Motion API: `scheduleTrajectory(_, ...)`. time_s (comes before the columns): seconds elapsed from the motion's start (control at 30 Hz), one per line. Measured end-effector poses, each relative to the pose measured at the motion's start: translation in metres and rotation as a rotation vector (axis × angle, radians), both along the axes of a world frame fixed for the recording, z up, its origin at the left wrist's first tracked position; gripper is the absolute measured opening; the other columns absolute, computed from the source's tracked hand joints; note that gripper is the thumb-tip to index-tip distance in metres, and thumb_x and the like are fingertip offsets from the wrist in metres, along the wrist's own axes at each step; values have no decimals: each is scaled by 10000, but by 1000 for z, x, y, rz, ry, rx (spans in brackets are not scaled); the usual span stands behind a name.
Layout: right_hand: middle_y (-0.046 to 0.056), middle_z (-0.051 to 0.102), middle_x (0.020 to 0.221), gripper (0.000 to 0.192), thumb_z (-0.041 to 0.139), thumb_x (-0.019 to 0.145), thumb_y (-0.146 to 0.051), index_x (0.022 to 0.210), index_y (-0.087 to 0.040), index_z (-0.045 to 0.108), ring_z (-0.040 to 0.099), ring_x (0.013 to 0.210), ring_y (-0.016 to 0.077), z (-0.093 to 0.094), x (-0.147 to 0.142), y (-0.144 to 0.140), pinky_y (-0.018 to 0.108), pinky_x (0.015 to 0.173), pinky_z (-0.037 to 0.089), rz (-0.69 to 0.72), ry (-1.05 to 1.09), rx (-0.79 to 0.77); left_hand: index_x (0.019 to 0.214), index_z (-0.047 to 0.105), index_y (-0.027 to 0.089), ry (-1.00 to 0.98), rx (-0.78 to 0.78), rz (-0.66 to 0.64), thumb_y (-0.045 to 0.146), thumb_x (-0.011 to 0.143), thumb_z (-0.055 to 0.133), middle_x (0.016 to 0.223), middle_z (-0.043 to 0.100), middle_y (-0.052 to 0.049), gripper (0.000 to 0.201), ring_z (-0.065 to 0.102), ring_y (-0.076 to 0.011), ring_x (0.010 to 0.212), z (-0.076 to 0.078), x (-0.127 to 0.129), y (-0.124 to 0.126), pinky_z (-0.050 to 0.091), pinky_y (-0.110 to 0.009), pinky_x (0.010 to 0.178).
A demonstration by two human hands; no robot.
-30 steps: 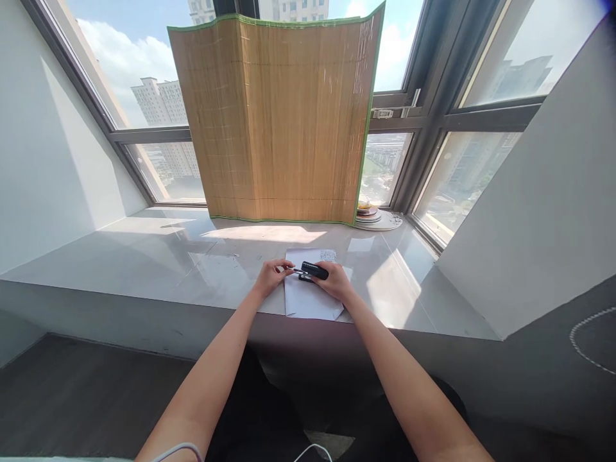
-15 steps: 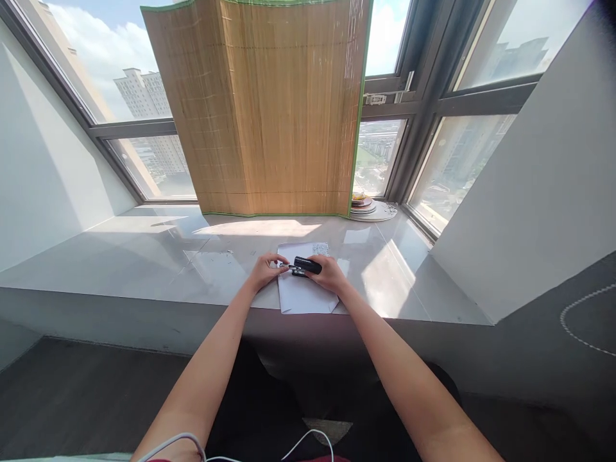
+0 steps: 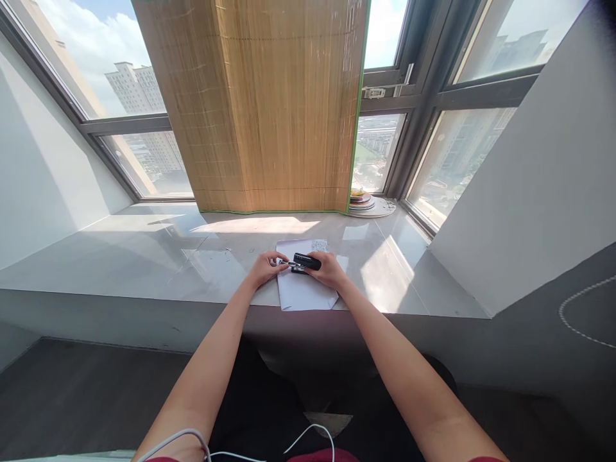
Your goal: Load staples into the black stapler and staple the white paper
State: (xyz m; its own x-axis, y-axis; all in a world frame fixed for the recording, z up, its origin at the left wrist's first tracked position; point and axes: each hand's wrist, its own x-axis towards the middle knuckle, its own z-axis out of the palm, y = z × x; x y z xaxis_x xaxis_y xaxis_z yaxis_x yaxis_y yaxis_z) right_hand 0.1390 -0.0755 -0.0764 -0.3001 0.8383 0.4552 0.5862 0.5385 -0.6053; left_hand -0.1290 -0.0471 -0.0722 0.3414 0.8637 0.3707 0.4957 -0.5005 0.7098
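Sunlit window ledge (image 3: 144,256) of pale glossy stone fills the middle of my view, with tall windows behind it and a bamboo screen (image 3: 269,109) standing upright against the glass. To the right of the screen, a small stack of plates (image 3: 370,205) sits near the window frame, well apart from the hands.

At the front edge of the ledge lies a white sheet of paper (image 3: 305,292), its near end reaching the ledge's lip. Both forearms reach forward from the bottom of the frame and meet over this paper.

A black stapler (image 3: 305,262) is above the upper part of the paper. Its long axis runs left to right, roughly parallel to the ledge's front edge. My right hand (image 3: 330,273) wraps around the stapler's right end, fingers curled closed on the body. A thin metal part juts from the stapler's left end, and my left hand (image 3: 264,268) meets it there, fingertips pinched narrowly at that tip. I cannot tell whether the left fingers actually grip the metal part or only touch it; it is too small to see.

So the stapler lies directly between the two hands, the right one holding its bulk, the left one just at its open end.

A white cable (image 3: 269,449) crosses the lap at the bottom.
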Motion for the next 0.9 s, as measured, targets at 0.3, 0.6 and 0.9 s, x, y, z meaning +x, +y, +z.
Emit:
scheduleTrajectory(0.3,24,775,945,228,775,824,-278,1050,-250,768,700,881,211,-2,1,2,294,815,490,7,13,15,913,825,220,-65,-32,-20,503,797,803,925,764,-70,307,561,-173,739,5,2,-4,463,-296,627)
scheduleTrajectory(0.6,27,782,942,234,793,800,-272,1029,-236,762,706,860,218,-2,2,3,298,793,494,19,53,14,896,835,208,-134,-83,-60,499,801,818,971,796,-83,307,609,-172,743,5,2,-6,456,-290,634)
scheduleTrajectory(0.9,39,784,930,236,795,787,-259,1022,-244,776,710,851,234,-2,3,1,332,791,516,-20,70,16,907,831,185,-228,-179,-7,436,766,838,1047,813,-116,288,746,-264,935,-4,-1,-3,577,-400,881)
